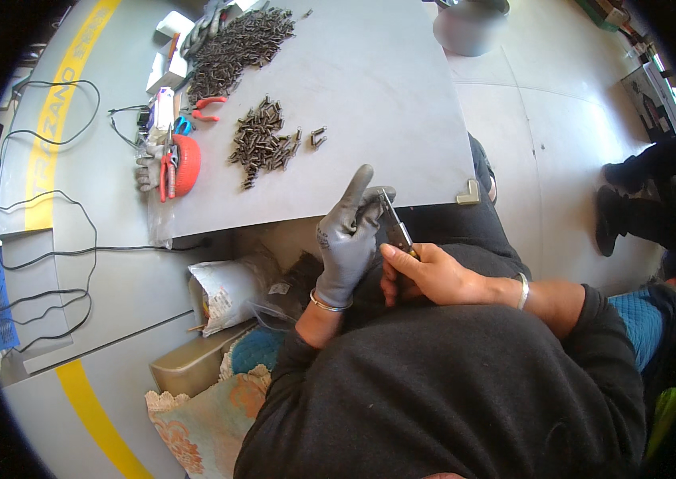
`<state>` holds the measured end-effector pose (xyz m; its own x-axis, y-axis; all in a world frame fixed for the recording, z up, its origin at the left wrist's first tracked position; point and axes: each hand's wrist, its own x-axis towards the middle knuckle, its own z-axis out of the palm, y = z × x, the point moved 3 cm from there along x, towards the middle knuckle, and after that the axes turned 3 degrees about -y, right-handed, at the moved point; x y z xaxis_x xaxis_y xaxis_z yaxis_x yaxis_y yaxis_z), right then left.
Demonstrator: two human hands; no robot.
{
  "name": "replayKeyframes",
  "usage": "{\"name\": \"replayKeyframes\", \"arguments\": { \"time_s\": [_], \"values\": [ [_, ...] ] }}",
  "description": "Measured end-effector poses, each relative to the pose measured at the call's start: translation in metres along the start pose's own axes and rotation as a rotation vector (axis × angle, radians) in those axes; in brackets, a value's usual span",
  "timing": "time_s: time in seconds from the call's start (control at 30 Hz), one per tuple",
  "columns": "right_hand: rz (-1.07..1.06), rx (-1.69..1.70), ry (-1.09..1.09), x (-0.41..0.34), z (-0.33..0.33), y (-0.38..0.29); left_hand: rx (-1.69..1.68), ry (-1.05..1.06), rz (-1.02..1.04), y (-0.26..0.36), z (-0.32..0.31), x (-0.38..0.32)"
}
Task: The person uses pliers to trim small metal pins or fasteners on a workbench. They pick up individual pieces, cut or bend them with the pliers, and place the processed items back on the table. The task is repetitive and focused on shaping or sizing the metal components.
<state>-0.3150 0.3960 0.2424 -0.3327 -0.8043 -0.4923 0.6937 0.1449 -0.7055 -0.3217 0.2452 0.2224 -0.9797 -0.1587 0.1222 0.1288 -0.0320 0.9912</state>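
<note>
My left hand (348, 239), in a grey coated work glove, is raised at the table's near edge with its index finger extended. Its thumb and other fingers pinch something small, too hidden to name. My bare right hand (427, 272) holds a slim hand tool (399, 232) with metal jaws or a metal shaft, whose tip reaches the gloved fingertips. Beyond the hands, a small pile of dark metal coil springs (263, 141) lies on the grey table (374, 108), with a few springs (317, 138) apart to its right. A much larger heap of similar springs (242, 51) lies farther back.
Red-handled pliers (209, 109), blue-handled scissors (182, 126), red-handled cutters (167, 170) and a red round container (187, 164) line the table's left side. A black cable (95, 247) runs leftward. A metal bracket (468, 192) covers the near right corner. Another person's legs (631, 209) are at right.
</note>
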Motion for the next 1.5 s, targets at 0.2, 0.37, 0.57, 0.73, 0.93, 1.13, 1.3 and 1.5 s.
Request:
{"name": "replayKeyframes", "arguments": {
  "time_s": [0.2, 0.37, 0.57, 0.73, 0.93, 1.13, 1.3, 1.5],
  "values": [
    [0.08, 0.336, -0.018, -0.005, -0.007, -0.008, 0.222, 0.034, 0.158, -0.007, -0.038, 0.059],
    [0.057, 0.42, 0.034, -0.007, -0.007, -0.011, 0.512, 0.147, 0.385, -0.004, -0.111, 0.185],
    [0.01, 0.438, 0.032, -0.009, -0.012, -0.011, 0.956, -0.047, 0.168, -0.03, -0.125, 0.196],
    [0.037, 0.449, 0.036, -0.008, -0.012, -0.009, 1.248, -0.239, 0.364, -0.034, -0.096, 0.141],
    [0.042, 0.412, 0.052, -0.009, -0.01, -0.01, 1.166, -0.056, 0.358, -0.035, -0.092, 0.148],
    [-0.027, 0.364, -0.041, -0.013, -0.008, -0.013, 0.149, 0.187, -0.108, -0.028, -0.091, 0.158],
    [-0.019, 0.456, -0.054, -0.016, -0.004, -0.017, -0.204, 0.02, -0.149, -0.009, -0.071, 0.137],
    [-0.151, 0.393, -0.173, -0.018, -0.005, -0.022, -0.461, -0.136, -0.311, -0.009, -0.034, 0.084]
  ]
}}
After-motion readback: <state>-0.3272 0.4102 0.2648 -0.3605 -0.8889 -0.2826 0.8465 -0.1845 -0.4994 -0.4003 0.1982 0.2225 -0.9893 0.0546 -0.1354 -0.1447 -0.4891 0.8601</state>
